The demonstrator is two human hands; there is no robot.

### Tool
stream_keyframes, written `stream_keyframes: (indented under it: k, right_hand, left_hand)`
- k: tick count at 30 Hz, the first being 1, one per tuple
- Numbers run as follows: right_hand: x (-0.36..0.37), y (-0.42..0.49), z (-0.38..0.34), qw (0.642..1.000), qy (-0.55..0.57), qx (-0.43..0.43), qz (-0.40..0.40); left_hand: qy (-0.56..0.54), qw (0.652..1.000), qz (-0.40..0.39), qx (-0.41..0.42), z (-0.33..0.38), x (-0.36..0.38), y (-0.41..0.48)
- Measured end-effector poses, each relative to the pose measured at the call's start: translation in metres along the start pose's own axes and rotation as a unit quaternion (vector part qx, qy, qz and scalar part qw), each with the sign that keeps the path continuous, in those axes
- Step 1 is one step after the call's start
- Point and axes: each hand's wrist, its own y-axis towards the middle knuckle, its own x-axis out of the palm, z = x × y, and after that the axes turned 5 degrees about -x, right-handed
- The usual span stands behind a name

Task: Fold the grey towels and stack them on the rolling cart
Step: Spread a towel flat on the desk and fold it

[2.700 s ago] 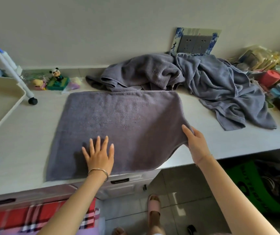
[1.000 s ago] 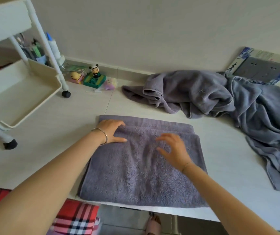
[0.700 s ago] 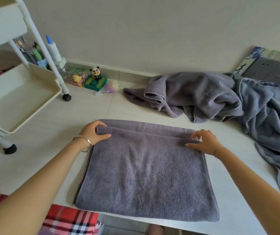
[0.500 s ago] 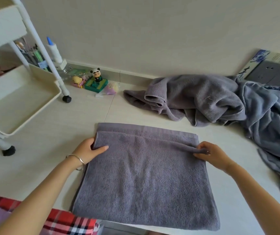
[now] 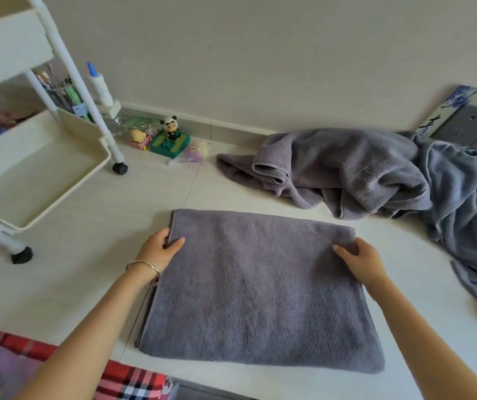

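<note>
Grey terry cloth, doubled into a flat rectangle: one folded towel (image 5: 260, 284) at the middle of the counter (image 5: 87, 269), its near edge close to the counter's six o'clock lip. Held at both far corners. Left hand (image 5: 161, 249), bracelet (image 5: 143, 265) on the wrist, at the towel's ten o'clock corner, thumb on top and fingers tucked under the side edge, pinching the layers. Right hand (image 5: 361, 262) at the two o'clock corner, thumb laid on top, fingers curled round the edge, likewise gripping cloth. From one to three o'clock of that towel, apart from it, a heap of towels (image 5: 347, 174), crumpled and unfolded, a purple-grey one in front and a bluer one spilling toward three o'clock; at least two, exact count impossible to tell. At ten o'clock, the cart (image 5: 29, 174), white, standing on the counter on black casters, with no towel on any tray in view. At eleven o'clock, by the wall, a panda toy (image 5: 171, 128) among small trinkets. At seven o'clock, below the counter edge, a checked cloth (image 5: 127, 382). Judged from this: early in the job. One towel part-folded, probably needing at least one more fold before fitting a tray; nothing stacked yet; the whole heap left to spread, fold and carry over.
</note>
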Motion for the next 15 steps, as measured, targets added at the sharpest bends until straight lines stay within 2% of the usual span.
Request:
stream_keyframes:
  k: [2, 4, 6, 9, 13, 15]
  right_hand:
    - [-0.003, 0.0, -0.003, 0.998, -0.016, -0.057, 0.024]
    - [-0.002, 0.006, -0.011, 0.994, -0.001, -0.086, 0.065]
    - [0.005, 0.015, -0.014, 0.995, -0.022, -0.059, 0.075]
    - [0.016, 0.023, -0.009, 0.997, -0.062, 0.004, 0.054]
    - [0.007, 0.011, -0.005, 1.0, 0.007, 0.015, 0.024]
    - [-0.003, -0.005, 0.004, 0.999, 0.031, 0.032, 0.007]
  left_hand:
    - [-0.011, 0.997, 0.009, 0.072, 0.004, -0.002, -0.005]
    - [-0.046, 0.993, 0.042, 0.098, 0.009, -0.001, 0.0]
    - [-0.024, 0.996, 0.063, 0.061, 0.009, 0.003, 0.011]
    - [0.078, 0.994, 0.081, -0.004, 0.001, 0.011, 0.021]
    - [0.052, 0.996, 0.071, -0.031, 0.0, 0.007, 0.003]
    - [0.081, 0.994, 0.043, -0.058, -0.005, 0.001, -0.014]
